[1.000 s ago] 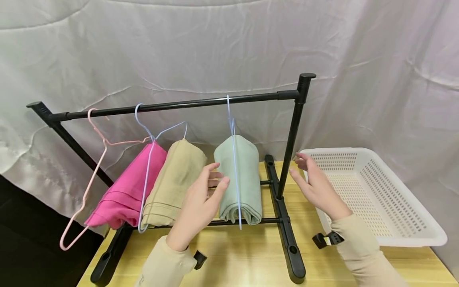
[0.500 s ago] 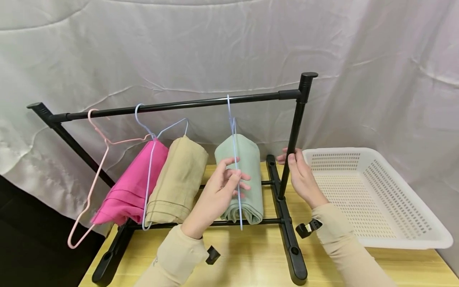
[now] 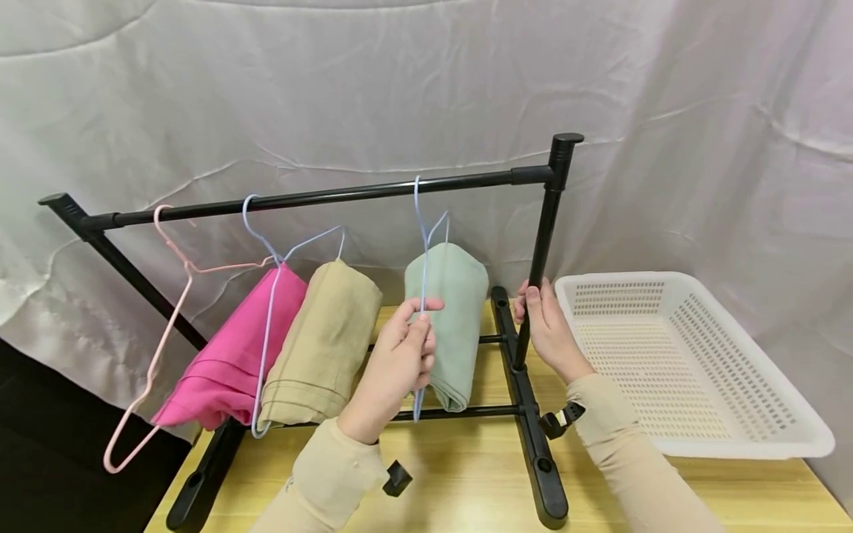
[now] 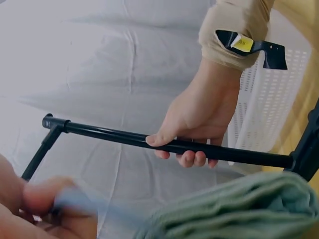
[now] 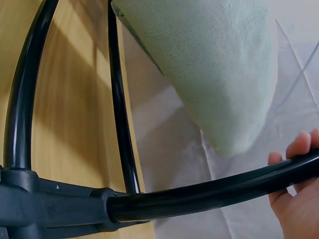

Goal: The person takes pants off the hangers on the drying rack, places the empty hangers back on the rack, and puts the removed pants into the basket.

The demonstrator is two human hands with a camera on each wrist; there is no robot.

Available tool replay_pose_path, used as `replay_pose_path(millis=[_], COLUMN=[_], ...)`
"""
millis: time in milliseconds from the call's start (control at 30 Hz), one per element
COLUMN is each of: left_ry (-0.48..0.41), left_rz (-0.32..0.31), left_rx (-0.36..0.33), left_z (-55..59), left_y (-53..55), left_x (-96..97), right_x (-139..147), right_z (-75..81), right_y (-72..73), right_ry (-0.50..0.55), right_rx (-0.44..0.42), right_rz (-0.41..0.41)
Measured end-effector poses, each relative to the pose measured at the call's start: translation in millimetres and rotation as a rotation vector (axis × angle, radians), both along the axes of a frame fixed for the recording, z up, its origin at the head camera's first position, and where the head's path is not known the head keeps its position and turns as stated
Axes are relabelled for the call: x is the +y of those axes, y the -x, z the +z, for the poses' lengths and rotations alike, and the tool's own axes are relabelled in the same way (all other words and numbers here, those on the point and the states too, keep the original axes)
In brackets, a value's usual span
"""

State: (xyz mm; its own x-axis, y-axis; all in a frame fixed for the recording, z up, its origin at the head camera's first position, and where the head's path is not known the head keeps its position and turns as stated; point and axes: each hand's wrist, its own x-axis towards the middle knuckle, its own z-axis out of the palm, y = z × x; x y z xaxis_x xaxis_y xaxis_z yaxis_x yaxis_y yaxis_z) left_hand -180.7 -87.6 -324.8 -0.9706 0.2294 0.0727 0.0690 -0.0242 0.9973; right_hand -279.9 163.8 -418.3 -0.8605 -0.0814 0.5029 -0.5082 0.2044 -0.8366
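Note:
My left hand (image 3: 393, 363) pinches the near side of a light blue hanger (image 3: 424, 277) between thumb and fingers. Over that hanger hangs a folded pale green cloth garment (image 3: 460, 318), just right of the hand. The hanger's hook sits on the black rack's top bar (image 3: 333, 195). My right hand (image 3: 554, 337) grips the rack's right upright (image 3: 545, 237); in the left wrist view its fingers (image 4: 187, 158) curl under the black tube. The right wrist view has the pale green garment (image 5: 214, 74) close beside that upright.
Left on the bar hang a pink hanger (image 3: 155, 363) with a bright pink garment (image 3: 233, 355), and another blue hanger (image 3: 266, 340) with a khaki garment (image 3: 326, 333). A white perforated basket (image 3: 740, 333) stands right on the wooden table (image 3: 460, 474). Grey curtain behind.
My right hand has moved left onto the upright and closed around it. My left hand has moved right and taken hold of the blue hanger, whose near end has swung left.

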Motion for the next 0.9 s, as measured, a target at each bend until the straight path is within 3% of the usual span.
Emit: replay_pose_path(millis=[267,900], left_ry=[-0.079,-0.090], left_rz=[0.116,0.151], left_rx=[0.023,0.084], left_z=[-0.4,10.8], left_y=[2.6,1.9], left_x=[-1.1,0.2], right_x=[-2.9,-4.3], right_z=[-3.3,-4.7], right_y=[3.5,3.0], right_ry=[0.055,0.051], right_rx=[0.042,0.028], right_rz=[0.037,0.024])
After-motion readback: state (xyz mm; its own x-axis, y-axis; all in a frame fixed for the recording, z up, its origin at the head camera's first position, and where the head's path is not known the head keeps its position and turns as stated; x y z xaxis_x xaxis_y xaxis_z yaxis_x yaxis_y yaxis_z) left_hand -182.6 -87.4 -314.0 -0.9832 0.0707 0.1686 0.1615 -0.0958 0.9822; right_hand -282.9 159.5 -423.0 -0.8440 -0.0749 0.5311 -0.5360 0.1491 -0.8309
